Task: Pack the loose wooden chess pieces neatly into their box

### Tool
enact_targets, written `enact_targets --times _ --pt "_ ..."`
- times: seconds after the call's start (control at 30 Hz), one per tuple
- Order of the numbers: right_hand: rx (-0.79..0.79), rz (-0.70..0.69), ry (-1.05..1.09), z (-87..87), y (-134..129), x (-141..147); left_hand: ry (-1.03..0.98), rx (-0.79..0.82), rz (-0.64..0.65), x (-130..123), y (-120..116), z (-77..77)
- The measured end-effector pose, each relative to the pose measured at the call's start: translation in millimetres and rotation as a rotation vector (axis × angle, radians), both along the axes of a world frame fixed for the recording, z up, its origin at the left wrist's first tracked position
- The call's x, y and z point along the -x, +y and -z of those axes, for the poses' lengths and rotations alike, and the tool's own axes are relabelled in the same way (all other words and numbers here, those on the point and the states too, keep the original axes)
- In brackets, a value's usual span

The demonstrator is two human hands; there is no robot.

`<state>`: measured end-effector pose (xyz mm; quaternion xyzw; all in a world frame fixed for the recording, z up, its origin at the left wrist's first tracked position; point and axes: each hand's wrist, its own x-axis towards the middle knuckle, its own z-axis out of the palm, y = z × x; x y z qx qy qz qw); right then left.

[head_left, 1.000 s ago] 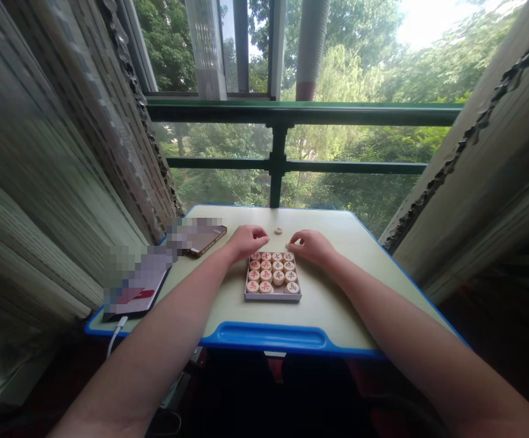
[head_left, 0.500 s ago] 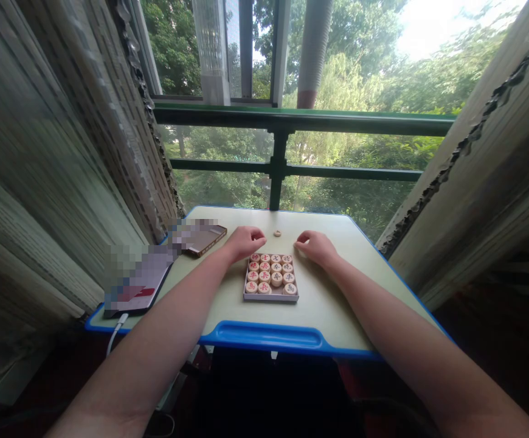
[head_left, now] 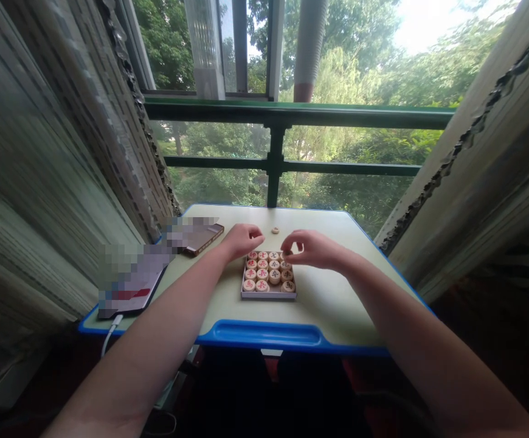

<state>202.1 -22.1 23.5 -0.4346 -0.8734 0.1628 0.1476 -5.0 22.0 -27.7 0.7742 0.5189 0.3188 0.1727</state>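
A shallow white box (head_left: 269, 295) stands on the pale table, holding rows of round wooden pieces with red and black characters. One spot in its front row has no top piece. Beyond the box lies a single wooden piece (head_left: 275, 230) on the tabletop. My left hand (head_left: 245, 239) rests by the box's far left corner, fingers curled together; whether they hold anything is hidden. Over the far right corner of the box is my right hand (head_left: 309, 247), its thumb and forefinger apart around a black-lettered corner piece, which still sits in the box.
An open brown-edged box lid (head_left: 205, 238) lies at the table's left, beside a tablet (head_left: 132, 292), partly pixelated, with a white cable (head_left: 110, 334). The table (head_left: 337, 316) has a blue rim and front groove. Curtains flank a green railing (head_left: 301, 114).
My right hand has moved left from beside the box to its far right corner, with thumb and forefinger now around the corner piece. My left hand has hardly moved.
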Motion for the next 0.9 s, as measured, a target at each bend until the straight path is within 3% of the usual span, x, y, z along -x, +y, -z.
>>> enact_targets --times 0.1,0.27,0.47,0.9 --pt "0.085 -0.203 -0.021 -8.6 -19.0 8.0 0.016 0.009 0.028 -0.9 -0.5 0.0" --pt "0.086 -0.358 -0.052 1.8 -28.0 17.9 0.016 -0.006 0.059 0.1 0.4 1.0" --pt "0.048 -0.388 -0.067 10.0 -24.2 18.9 0.019 -0.016 0.041 0.7 -0.2 0.2" --pt "0.075 -0.464 -0.093 10.5 -19.9 18.1 0.051 -0.012 0.055 0.6 -1.5 -1.1"
